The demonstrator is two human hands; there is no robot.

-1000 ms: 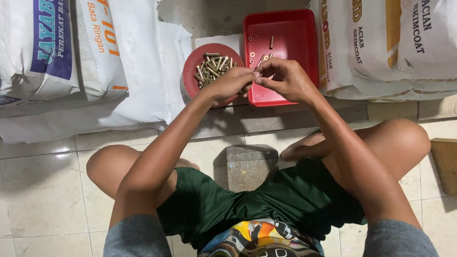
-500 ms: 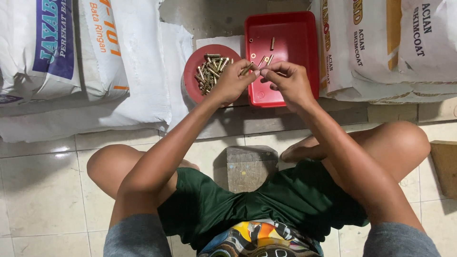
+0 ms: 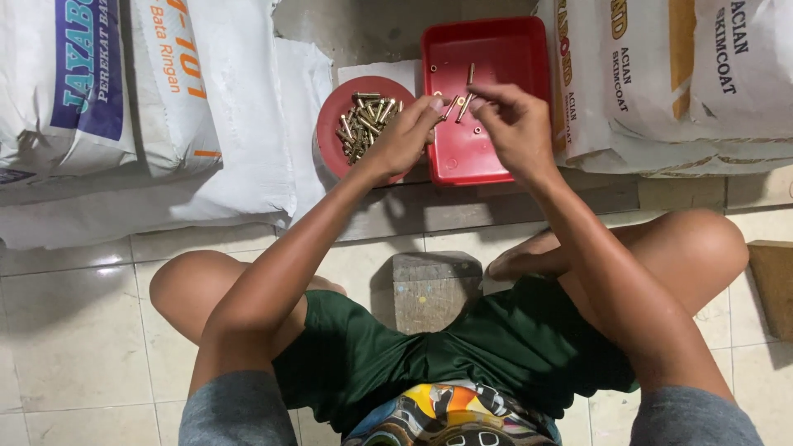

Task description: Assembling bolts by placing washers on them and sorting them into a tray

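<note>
My left hand (image 3: 406, 136) pinches one brass-coloured metal bolt (image 3: 448, 108) over the rectangular red plastic tray (image 3: 529, 49), beside the round red bowl (image 3: 330, 124) of loose bolts. My right hand (image 3: 514, 124) hovers close, fingers (image 3: 487, 91) narrowed; whether they grip anything I cannot tell.

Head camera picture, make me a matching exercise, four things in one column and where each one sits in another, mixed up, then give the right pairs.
Things
1. round red bowl
2. red rectangular tray
3. grey block
4. left hand

Places
A. on the floor tiles between the crossed legs
B. right of the bowl, with a few loose bolts and nuts in it
C. over the gap between bowl and tray, fingertips by a bolt
D. left of the tray, heaped with brass-coloured bolts

Pairs: 1-D, 2-B, 3-A, 4-C
</note>
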